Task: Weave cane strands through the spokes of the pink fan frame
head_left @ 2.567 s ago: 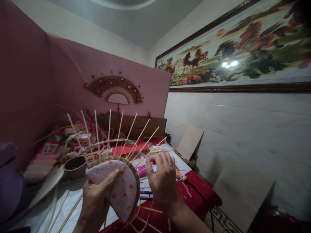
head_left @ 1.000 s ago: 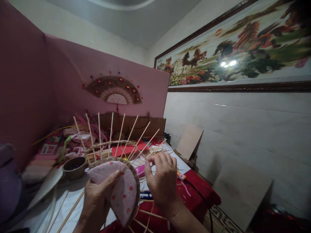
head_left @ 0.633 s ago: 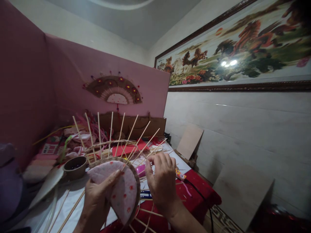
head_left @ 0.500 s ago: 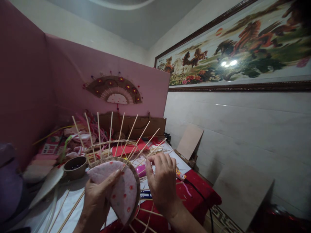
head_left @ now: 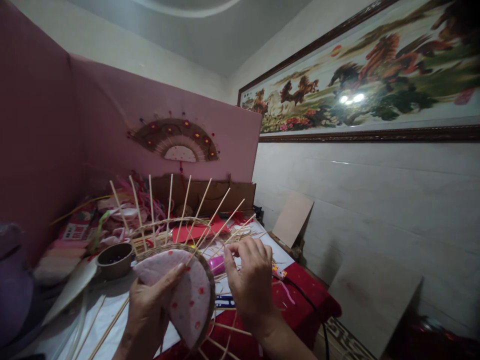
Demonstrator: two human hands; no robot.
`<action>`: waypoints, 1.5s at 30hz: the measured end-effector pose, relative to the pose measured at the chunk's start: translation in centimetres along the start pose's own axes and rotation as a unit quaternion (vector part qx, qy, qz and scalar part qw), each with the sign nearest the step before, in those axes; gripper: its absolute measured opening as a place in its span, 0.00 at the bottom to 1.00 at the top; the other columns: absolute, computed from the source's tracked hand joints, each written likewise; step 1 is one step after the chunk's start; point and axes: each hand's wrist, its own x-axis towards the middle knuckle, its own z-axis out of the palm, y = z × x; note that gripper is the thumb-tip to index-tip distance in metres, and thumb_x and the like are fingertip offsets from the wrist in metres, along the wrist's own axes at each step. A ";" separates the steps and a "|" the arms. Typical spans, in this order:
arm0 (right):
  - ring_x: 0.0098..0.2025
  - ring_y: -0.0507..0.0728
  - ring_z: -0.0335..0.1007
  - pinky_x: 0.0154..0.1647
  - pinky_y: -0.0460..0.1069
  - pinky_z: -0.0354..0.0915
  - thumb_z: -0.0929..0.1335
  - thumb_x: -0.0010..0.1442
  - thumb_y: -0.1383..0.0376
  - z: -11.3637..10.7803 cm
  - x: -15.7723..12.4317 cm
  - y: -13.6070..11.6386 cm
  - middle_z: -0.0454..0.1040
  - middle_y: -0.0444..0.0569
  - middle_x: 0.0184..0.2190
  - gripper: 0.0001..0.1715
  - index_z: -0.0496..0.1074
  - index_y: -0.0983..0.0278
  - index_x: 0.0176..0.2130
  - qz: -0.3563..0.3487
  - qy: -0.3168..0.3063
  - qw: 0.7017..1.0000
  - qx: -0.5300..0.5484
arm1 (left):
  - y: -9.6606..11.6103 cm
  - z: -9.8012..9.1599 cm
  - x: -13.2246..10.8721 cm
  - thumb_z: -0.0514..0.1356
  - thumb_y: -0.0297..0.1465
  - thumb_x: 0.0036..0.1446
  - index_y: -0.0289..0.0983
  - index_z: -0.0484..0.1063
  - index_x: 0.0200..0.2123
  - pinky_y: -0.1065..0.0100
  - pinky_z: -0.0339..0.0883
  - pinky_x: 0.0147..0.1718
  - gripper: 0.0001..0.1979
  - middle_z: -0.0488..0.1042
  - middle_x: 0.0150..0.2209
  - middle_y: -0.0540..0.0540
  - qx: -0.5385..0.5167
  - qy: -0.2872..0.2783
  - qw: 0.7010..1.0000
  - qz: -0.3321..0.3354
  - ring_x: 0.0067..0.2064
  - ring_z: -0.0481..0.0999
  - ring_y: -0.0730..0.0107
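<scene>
Two hands, left (head_left: 150, 302) and right (head_left: 249, 290), hold the spoked disc (head_left: 193, 297); packet (head_left: 77, 229) print unreadable.

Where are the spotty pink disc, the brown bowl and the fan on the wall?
spotty pink disc (head_left: 191, 299), head view, fabric middle.
brown bowl (head_left: 114, 270), head view, front wall.
fan (head_left: 175, 132), head view, brown band.

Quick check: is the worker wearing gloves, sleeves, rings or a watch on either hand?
No. The left hand and right hand are bare, with no gloves, rings or watch visible. The left forearm and right forearm are bare to the picture's lower edge; no sleeve shows.
</scene>
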 end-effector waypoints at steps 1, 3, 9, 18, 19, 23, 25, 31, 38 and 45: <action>0.34 0.58 0.63 0.39 0.54 0.54 0.65 0.58 0.70 0.0 0.0 0.0 0.70 0.47 0.28 0.07 0.68 0.63 0.28 0.000 -0.001 1.000 0.003 | 0.0 0.0 0.0 0.73 0.23 0.24 0.32 0.75 0.29 0.70 0.73 0.19 0.21 0.79 0.24 0.47 -0.001 -0.001 1.000 -0.001 0.21 0.76 0.66; 0.34 0.58 0.62 0.39 0.54 0.54 0.65 0.58 0.70 0.0 -0.1 0.0 0.70 0.47 0.28 0.07 0.68 0.63 0.28 0.001 -0.003 1.000 0.006 | 0.0 -0.1 0.0 0.73 0.23 0.24 0.32 0.76 0.29 0.70 0.73 0.19 0.21 0.79 0.24 0.46 -0.002 -0.004 1.000 -0.004 0.21 0.77 0.66; 0.36 0.58 0.62 0.40 0.54 0.54 0.65 0.59 0.67 -0.2 -0.2 0.0 0.70 0.47 0.29 0.06 0.68 0.63 0.30 0.002 0.001 1.000 0.019 | -0.1 -0.4 0.0 0.74 0.24 0.26 0.32 0.76 0.29 0.70 0.73 0.20 0.20 0.80 0.24 0.46 0.005 -0.016 1.000 -0.008 0.22 0.77 0.66; 0.36 0.58 0.62 0.41 0.54 0.54 0.66 0.60 0.66 -0.4 -0.2 0.0 0.70 0.47 0.29 0.06 0.68 0.63 0.30 0.003 -0.002 1.000 0.029 | 0.2 -0.1 -0.2 0.74 0.23 0.25 0.32 0.76 0.29 0.70 0.73 0.20 0.21 0.79 0.24 0.46 0.003 -0.007 1.000 -0.013 0.22 0.77 0.65; 0.36 0.59 0.62 0.41 0.54 0.54 0.66 0.59 0.66 -0.3 -0.2 0.0 0.70 0.47 0.29 0.06 0.68 0.63 0.30 0.002 -0.002 1.000 0.030 | 0.2 -0.1 -0.2 0.74 0.23 0.25 0.32 0.76 0.29 0.70 0.73 0.20 0.21 0.79 0.24 0.46 0.004 -0.008 1.000 -0.013 0.22 0.77 0.65; 0.36 0.59 0.62 0.41 0.55 0.54 0.66 0.59 0.66 -0.4 -0.2 0.1 0.71 0.47 0.30 0.04 0.69 0.63 0.31 0.001 -0.004 0.999 0.036 | 0.1 -0.1 -0.2 0.74 0.24 0.25 0.32 0.75 0.29 0.70 0.73 0.20 0.21 0.79 0.24 0.46 0.010 -0.009 1.000 -0.009 0.22 0.77 0.66; 0.37 0.59 0.63 0.41 0.55 0.54 0.67 0.59 0.66 -0.5 -0.2 0.0 0.71 0.47 0.30 0.04 0.69 0.63 0.31 0.001 -0.005 0.999 0.042 | 0.1 -0.1 -0.3 0.74 0.24 0.25 0.32 0.75 0.29 0.70 0.73 0.20 0.21 0.79 0.24 0.46 0.011 -0.009 1.000 -0.006 0.22 0.76 0.66; 0.36 0.59 0.63 0.41 0.55 0.54 0.66 0.58 0.66 -0.6 -0.2 -0.1 0.71 0.47 0.30 0.03 0.69 0.63 0.32 -0.003 0.001 0.999 0.049 | 0.2 -0.1 -0.2 0.74 0.24 0.26 0.32 0.75 0.30 0.70 0.73 0.20 0.21 0.79 0.24 0.46 0.012 -0.011 1.000 -0.008 0.22 0.77 0.66; 0.37 0.59 0.63 0.41 0.55 0.56 0.66 0.58 0.67 -0.7 -0.1 -0.3 0.71 0.48 0.31 0.02 0.69 0.63 0.32 -0.003 0.008 0.999 0.053 | 0.2 0.0 -0.3 0.74 0.24 0.25 0.32 0.75 0.29 0.70 0.73 0.20 0.21 0.79 0.24 0.47 0.010 -0.010 1.000 -0.006 0.22 0.76 0.66; 0.37 0.58 0.64 0.42 0.55 0.58 0.65 0.60 0.67 -1.4 0.0 0.3 0.71 0.49 0.32 0.03 0.67 0.65 0.37 0.014 0.101 0.991 0.087 | 0.3 0.0 -0.2 0.73 0.24 0.28 0.32 0.75 0.31 0.70 0.73 0.21 0.21 0.80 0.26 0.45 0.011 -0.015 1.000 -0.022 0.23 0.77 0.65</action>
